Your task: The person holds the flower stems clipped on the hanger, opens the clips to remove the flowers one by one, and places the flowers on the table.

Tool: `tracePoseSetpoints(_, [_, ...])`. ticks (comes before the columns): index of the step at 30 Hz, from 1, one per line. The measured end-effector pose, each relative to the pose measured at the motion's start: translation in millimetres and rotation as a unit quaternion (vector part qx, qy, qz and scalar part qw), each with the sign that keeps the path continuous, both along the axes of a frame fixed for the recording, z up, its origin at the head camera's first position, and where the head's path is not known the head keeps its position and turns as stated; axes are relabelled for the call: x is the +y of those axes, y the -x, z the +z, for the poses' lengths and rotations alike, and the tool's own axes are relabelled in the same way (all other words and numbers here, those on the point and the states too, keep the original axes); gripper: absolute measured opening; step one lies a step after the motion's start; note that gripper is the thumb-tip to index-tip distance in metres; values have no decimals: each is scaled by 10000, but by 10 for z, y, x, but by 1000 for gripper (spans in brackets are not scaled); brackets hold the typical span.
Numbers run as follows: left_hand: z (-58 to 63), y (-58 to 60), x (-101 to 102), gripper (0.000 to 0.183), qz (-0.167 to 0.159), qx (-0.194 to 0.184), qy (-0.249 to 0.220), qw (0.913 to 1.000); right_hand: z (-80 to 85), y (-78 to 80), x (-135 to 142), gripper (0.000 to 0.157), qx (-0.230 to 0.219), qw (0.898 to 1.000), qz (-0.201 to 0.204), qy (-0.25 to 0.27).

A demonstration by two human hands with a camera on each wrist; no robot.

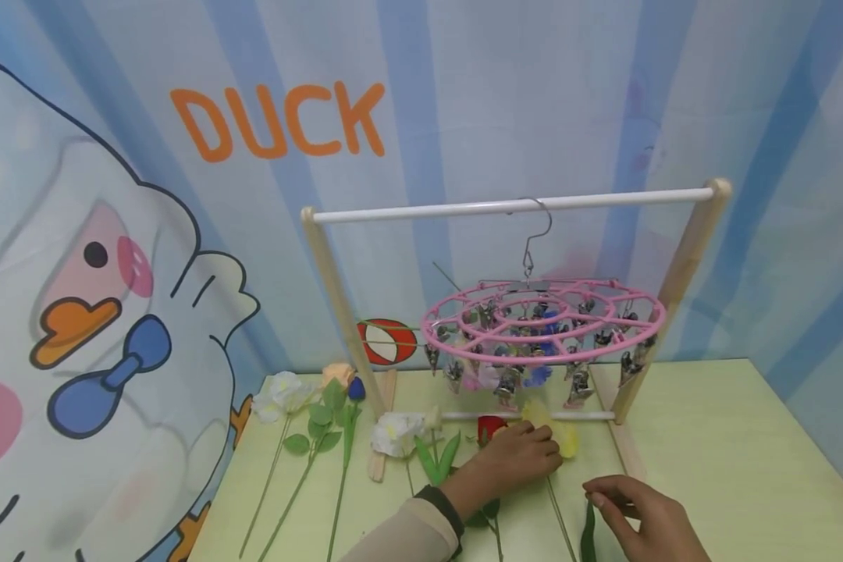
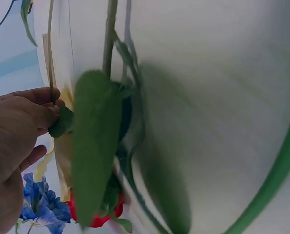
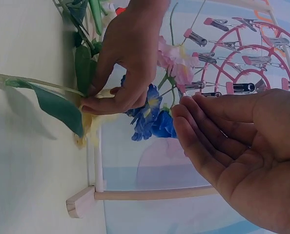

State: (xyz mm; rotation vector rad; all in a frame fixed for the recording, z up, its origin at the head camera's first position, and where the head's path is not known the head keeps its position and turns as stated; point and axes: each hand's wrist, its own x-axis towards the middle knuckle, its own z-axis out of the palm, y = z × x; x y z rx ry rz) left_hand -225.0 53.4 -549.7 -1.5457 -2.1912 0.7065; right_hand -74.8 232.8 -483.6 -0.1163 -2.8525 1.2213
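My left hand point(image 1: 509, 460) reaches over the flowers on the table and pinches the thin green stem point(image 2: 51, 53) of a yellow flower point(image 1: 567, 439) between thumb and forefinger, close below the bloom. A long green leaf point(image 3: 52, 102) grows from that stem. To the right, my right hand point(image 1: 649, 515) is in the air with its fingers gently bent and together, holding nothing; it overlaps the top of the leaf in the head view. A red rose point(image 1: 490, 428) lies beside my left hand.
A pink round clip hanger point(image 1: 544, 361) hangs by its hook from the white bar point(image 1: 435, 210) of a wooden stand, just behind my hands. Blue flowers point(image 3: 155, 119) and pink flowers point(image 3: 179, 63) hang from it. White flowers point(image 1: 284, 394), a peach rose point(image 1: 339, 374) and a blue bud point(image 1: 356, 389) lie left.
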Motion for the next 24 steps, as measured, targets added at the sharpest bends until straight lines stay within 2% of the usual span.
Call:
tracePoseSetpoints(4, [-49,-17,-16,19,-3,-278,-546,9981,-6,1,-13,13,74,10000,-9,-37])
tracePoseSetpoints(7, [-74,-45,-38,18,13,-654,-923,9936,-22,1,-22,12,183,9998,-12,-47])
tracePoseSetpoints(10, [-60,-88,-80,21,153,-1148,-1080,9874,-34,2,-32,12,271,9996,25,-83])
tracePoseSetpoints(12, [-35,-123,-120,27,316,-1580,-1200,9796,-39,3,-43,12,342,9993,44,-117])
tracePoseSetpoints(14, [-1,-161,-165,32,509,-2022,-1462,9670,-35,4,-58,11,418,9990,55,-146])
tracePoseSetpoints(17, [60,-207,-237,31,590,-2499,-2301,9387,-26,4,-81,11,564,9983,59,-157])
tracePoseSetpoints(21, [175,-239,-349,25,407,-2680,-3424,8996,-2,9,-113,11,637,9979,50,-133])
tracePoseSetpoints(24, [286,-252,-436,24,374,-2661,-3788,8856,14,15,-135,11,658,9977,69,-127])
